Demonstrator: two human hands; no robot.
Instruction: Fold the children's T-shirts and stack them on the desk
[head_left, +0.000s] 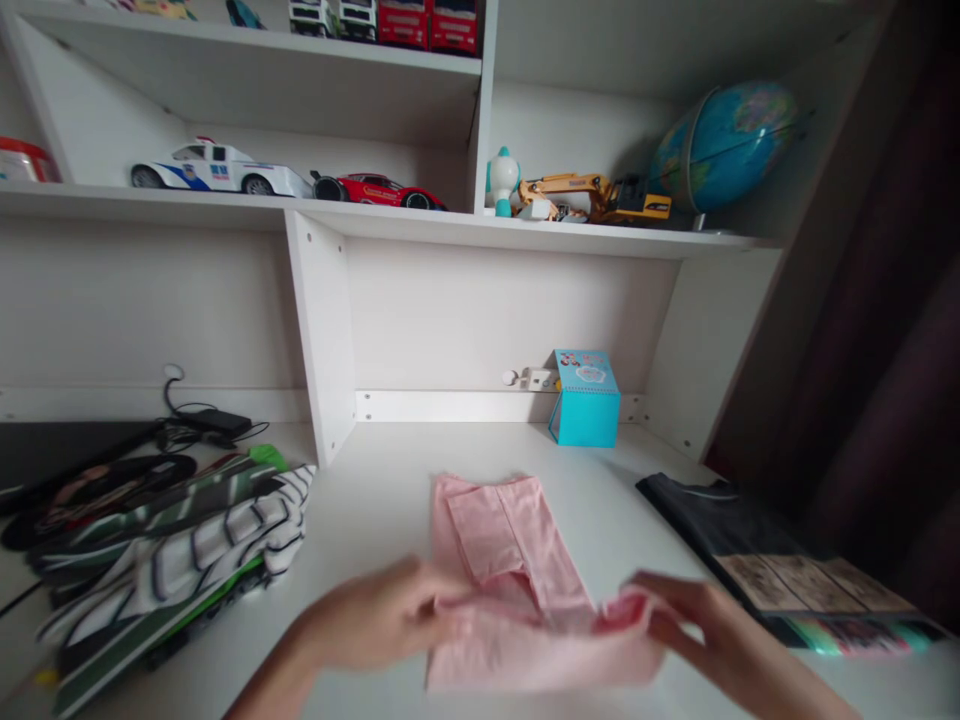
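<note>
Desk: a white desk top point(375, 500) under a white shelf unit point(322, 330) with an upright divider.
Pink cloth: the pink cloth point(517, 560) lies flat on the desk, near the middle, its near edge folded over.
Left hand: the left hand point(382, 615) is blurred, fingers curled closed on the near left edge of the pink cloth.
Right hand: the right hand point(705, 635) pinches the near right corner of the cloth, which is bunched between the fingers.
Left side: a pile of striped clothes point(172, 560), with a black charger point(214, 420) and its cable behind it.
Right side: a folded black shirt point(750, 560) with a printed front, well apart from the cloth; a dark curtain point(885, 350) beyond it.
Far edge: a teal box point(586, 398) beside a wall socket point(536, 379).
Shelf above: a white toy car point(217, 168), a red toy car point(379, 190), a yellow toy digger point(592, 197) and a globe point(724, 140).
</note>
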